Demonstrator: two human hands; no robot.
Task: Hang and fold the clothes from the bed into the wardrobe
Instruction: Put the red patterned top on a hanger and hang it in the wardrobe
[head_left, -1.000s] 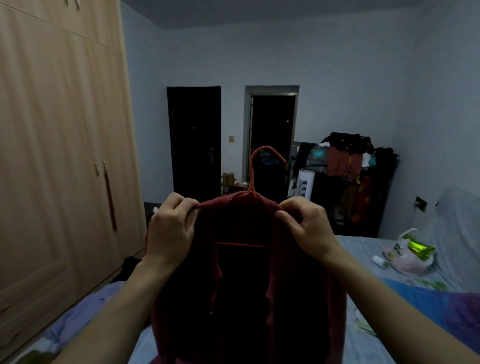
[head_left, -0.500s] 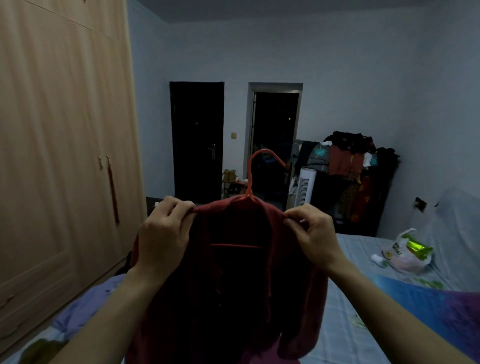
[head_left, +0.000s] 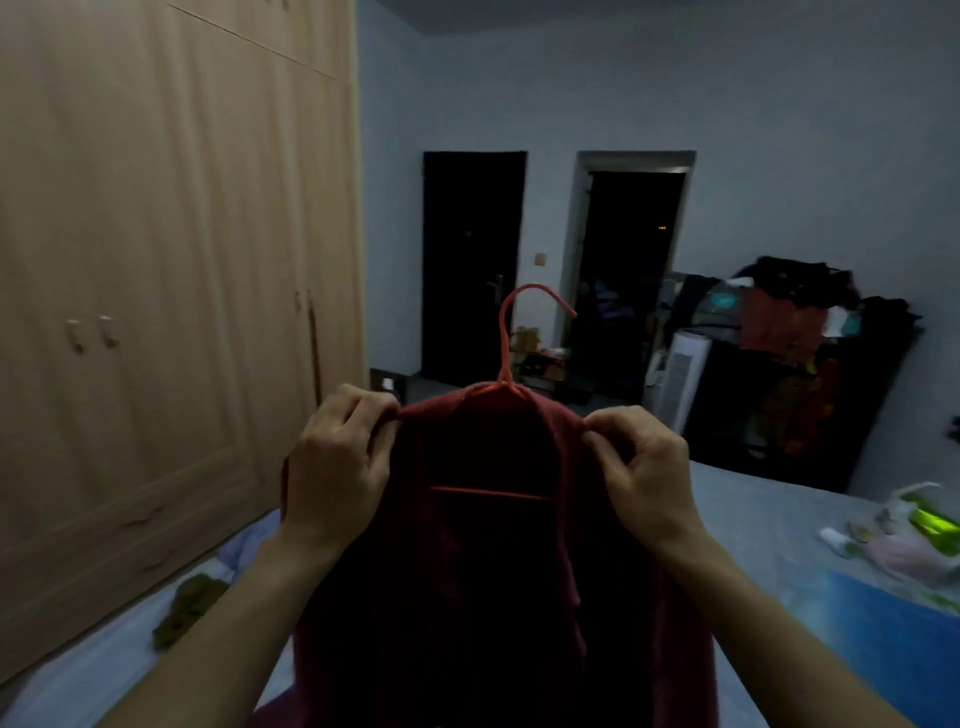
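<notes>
Now your left hand (head_left: 337, 462) pinches the left shoulder of the dark red garment (head_left: 498, 571) and your right hand (head_left: 644, 467) pinches the right shoulder, fingers curled tight on the cloth, with the orange hanger (head_left: 511, 343) already seated inside and its hook standing up between your hands. Against a second ago, you have lifted the garment higher and your view has swung left, so more of the wardrobe (head_left: 156, 312) fills the frame; the cloth has also dropped straighter below the crossbar. I read that as the dressing of the hanger being finished and the carry toward the wardrobe beginning. The garment hangs in the air over the bed (head_left: 769, 519), not yet near any rail. What stands in your way, by my judgement, is the wardrobe itself: its doors look closed, and both your hands are occupied. An olive cloth (head_left: 189, 608) and a pale lilac one (head_left: 244, 545) lie on the bed's near-left edge, a plastic bag (head_left: 914, 530) sits to the right, and a loaded clothes rack (head_left: 800, 358) stands well apart by the far wall.
</notes>
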